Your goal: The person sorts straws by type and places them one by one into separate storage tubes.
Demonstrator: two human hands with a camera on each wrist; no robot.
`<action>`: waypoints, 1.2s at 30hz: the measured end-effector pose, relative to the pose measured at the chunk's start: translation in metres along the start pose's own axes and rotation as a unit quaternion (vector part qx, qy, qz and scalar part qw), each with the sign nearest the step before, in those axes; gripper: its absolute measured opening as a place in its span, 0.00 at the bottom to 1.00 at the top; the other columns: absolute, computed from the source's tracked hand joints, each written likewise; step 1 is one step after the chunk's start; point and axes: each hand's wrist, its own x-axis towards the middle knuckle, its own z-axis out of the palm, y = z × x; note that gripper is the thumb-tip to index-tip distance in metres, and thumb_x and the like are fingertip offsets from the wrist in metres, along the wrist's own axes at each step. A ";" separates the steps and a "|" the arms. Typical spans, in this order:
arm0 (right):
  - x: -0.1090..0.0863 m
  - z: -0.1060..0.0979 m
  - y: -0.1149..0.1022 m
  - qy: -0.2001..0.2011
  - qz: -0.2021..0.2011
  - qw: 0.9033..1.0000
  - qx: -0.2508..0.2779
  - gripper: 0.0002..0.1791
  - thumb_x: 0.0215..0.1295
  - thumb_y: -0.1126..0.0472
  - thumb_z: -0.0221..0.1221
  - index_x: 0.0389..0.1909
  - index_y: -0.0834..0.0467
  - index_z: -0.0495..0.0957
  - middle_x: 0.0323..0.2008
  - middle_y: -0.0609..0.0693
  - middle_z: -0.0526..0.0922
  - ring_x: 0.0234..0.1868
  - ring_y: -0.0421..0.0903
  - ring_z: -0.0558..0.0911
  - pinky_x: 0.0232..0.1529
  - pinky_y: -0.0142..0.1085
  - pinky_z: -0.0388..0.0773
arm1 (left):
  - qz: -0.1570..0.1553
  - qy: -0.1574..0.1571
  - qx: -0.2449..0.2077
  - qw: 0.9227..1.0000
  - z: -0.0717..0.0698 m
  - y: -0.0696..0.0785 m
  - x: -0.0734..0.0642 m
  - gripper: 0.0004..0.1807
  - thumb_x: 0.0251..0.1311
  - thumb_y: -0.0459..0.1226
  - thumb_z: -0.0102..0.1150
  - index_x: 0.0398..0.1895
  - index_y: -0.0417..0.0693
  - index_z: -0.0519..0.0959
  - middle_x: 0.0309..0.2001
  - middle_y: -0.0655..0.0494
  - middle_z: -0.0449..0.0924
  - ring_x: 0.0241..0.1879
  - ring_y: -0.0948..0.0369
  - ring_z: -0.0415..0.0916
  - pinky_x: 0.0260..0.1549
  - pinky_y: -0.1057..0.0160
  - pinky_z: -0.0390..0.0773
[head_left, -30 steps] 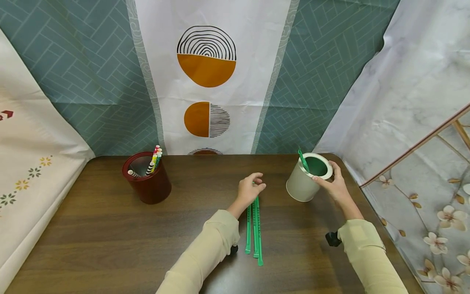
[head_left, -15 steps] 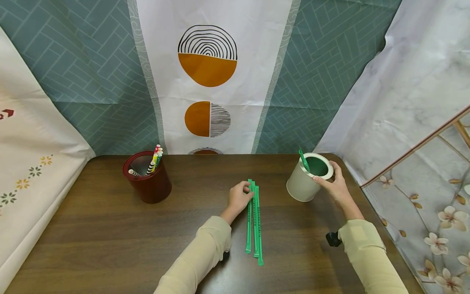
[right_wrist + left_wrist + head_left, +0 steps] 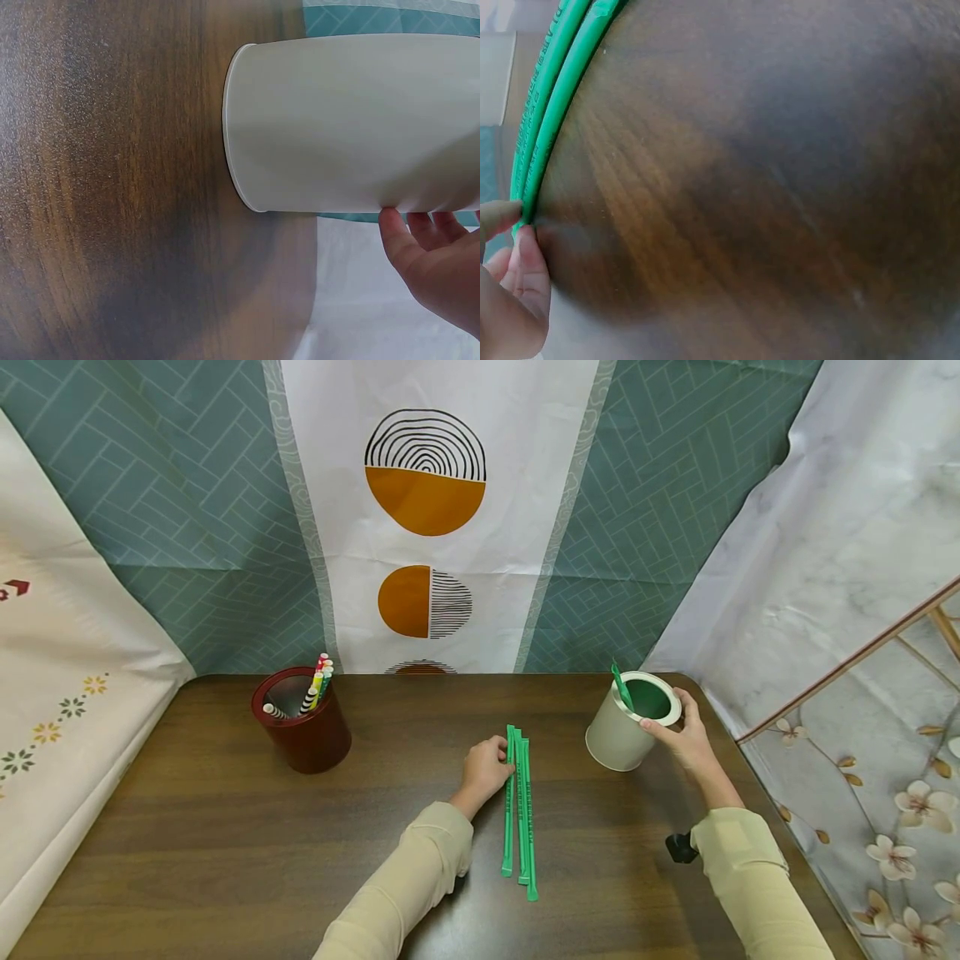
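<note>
Several long green wrapped drinking straws point(image 3: 521, 827) lie side by side on the brown table. My left hand point(image 3: 486, 768) is at the far end of the leftmost one, and thumb and fingertips point(image 3: 526, 240) pinch it there. To the right stands a cream-coloured canister point(image 3: 618, 735) with a wide rim and a green inside, where one green straw point(image 3: 621, 687) leans upright. My right hand point(image 3: 684, 742) holds the canister by its rim and right side. In the right wrist view, fingertips point(image 3: 391, 217) press on its pale wall.
A dark red round pen holder point(image 3: 303, 743) with several colourful striped pens point(image 3: 318, 685) stands at the back left. Behind the table hangs a patterned cloth point(image 3: 420, 610), and a floral cloth point(image 3: 892, 793) borders the right edge.
My left hand has drawn back left and down from above the straws to the leftmost straw's far end, and its fingers have closed there. My right hand and the canister stay put.
</note>
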 end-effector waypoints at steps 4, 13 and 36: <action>0.001 0.000 0.001 -0.003 0.006 1.000 0.004 0.45 0.57 0.61 0.57 0.67 0.61 0.38 0.63 0.61 0.51 0.58 0.53 0.58 0.39 0.13 0.61 | -0.004 0.002 0.017 1.000 -0.001 0.002 -0.001 0.20 0.47 0.36 0.64 0.46 0.43 0.75 0.33 0.53 0.80 0.35 0.56 0.77 0.37 0.57 0.75; -0.001 0.000 -0.001 0.001 0.001 1.000 -0.002 0.44 0.57 0.60 0.57 0.67 0.61 0.38 0.63 0.61 0.51 0.57 0.52 0.59 0.39 0.14 0.61 | -0.025 0.006 0.027 0.999 -0.001 0.006 -0.003 0.17 0.47 0.36 0.64 0.42 0.43 0.76 0.29 0.54 0.80 0.31 0.57 0.78 0.33 0.59 0.77; -0.003 0.000 -0.003 -0.008 0.014 1.000 0.001 0.46 0.58 0.57 0.57 0.67 0.59 0.36 0.64 0.61 0.50 0.57 0.49 0.59 0.39 0.14 0.62 | -0.056 0.060 -0.010 0.997 -0.005 -0.007 -0.002 0.14 0.46 0.38 0.60 0.39 0.44 0.79 0.24 0.57 0.80 0.22 0.64 0.74 0.21 0.66 0.73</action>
